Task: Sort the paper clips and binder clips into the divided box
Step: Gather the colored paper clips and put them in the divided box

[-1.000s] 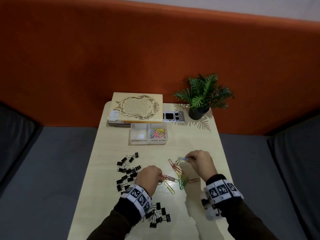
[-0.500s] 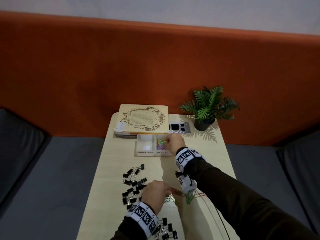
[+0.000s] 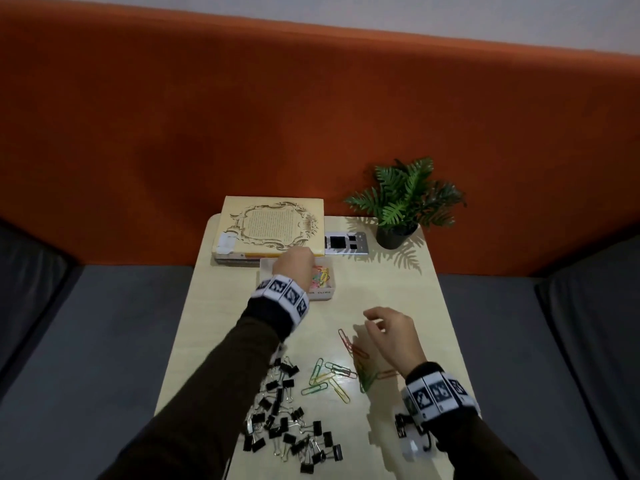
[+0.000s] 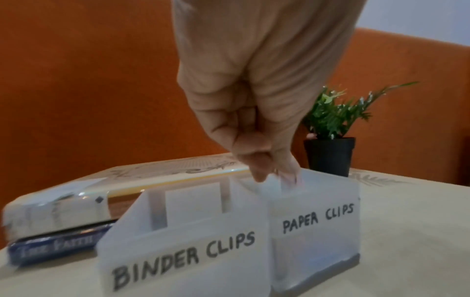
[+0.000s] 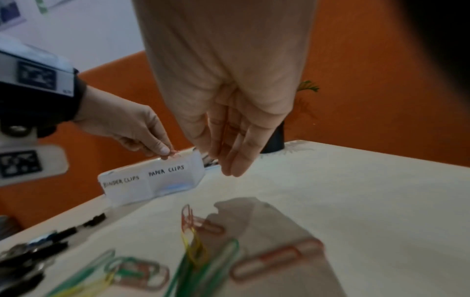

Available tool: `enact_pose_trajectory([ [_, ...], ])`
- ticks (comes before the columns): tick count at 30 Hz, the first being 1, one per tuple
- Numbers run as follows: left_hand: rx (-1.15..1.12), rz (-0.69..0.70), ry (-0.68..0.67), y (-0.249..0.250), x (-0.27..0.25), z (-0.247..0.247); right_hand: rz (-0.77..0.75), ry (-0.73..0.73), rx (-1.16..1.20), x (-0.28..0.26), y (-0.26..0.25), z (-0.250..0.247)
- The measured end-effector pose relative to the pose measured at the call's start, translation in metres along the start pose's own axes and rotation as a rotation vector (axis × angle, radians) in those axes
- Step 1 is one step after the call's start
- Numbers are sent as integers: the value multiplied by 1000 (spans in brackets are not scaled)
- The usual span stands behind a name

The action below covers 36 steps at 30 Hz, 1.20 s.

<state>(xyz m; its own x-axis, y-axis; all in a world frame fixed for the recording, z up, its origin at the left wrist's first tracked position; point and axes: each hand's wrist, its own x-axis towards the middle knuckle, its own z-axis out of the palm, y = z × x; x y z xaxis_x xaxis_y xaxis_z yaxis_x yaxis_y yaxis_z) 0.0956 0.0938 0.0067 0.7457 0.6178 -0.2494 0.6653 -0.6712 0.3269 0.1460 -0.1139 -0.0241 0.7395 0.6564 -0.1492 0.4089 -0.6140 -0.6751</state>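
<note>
The translucent divided box (image 3: 320,294) (image 4: 229,241) (image 5: 152,180) stands at the far middle of the table, labelled BINDER CLIPS on the left and PAPER CLIPS on the right. Coloured paper clips (image 3: 323,275) lie in the right compartment. My left hand (image 3: 294,265) (image 4: 274,176) (image 5: 166,152) hovers over that compartment, pinching a reddish paper clip (image 5: 174,153). My right hand (image 3: 375,322) (image 5: 234,166) hangs open and holds nothing, just above the loose paper clips (image 3: 332,372) (image 5: 203,227). A heap of black binder clips (image 3: 287,424) (image 5: 38,251) lies near left, partly under my left forearm.
A cream book (image 3: 273,226) lies right behind the box, on top of a blue book (image 4: 55,245). Right of the book lies a small grey device (image 3: 344,243), and a potted plant (image 3: 405,206) fills the far right corner. Grey sofa cushions flank the narrow table (image 3: 398,292).
My left hand rose from the loose clips and reached to the box with a paper clip. My right hand came back from the box to above the loose clips, holding nothing.
</note>
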Motion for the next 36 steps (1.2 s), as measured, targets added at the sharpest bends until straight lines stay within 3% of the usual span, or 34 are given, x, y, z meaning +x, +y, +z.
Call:
enact_pose_trajectory([
  [6,112,109,-35,17,-36,6,55,-19,-96,-42,42,3],
  [10,71,32,-300,14,-105,53,123,-137,-157,-63,59,4],
  [12,88,14,-372,11,-125,74,68,-188,-179,-70,62,6],
  [16,82,90,-301,5,-135,96,-117,-209,-200,-71,58,17],
  [20,107,161,-263,-2,-130,105,-201,-137,-155,-70,53,31],
  [27,139,156,-227,-10,-128,115,-165,-78,-179,-69,45,41],
  [36,66,108,-318,-11,-125,108,-98,-274,-270,-57,44,37],
])
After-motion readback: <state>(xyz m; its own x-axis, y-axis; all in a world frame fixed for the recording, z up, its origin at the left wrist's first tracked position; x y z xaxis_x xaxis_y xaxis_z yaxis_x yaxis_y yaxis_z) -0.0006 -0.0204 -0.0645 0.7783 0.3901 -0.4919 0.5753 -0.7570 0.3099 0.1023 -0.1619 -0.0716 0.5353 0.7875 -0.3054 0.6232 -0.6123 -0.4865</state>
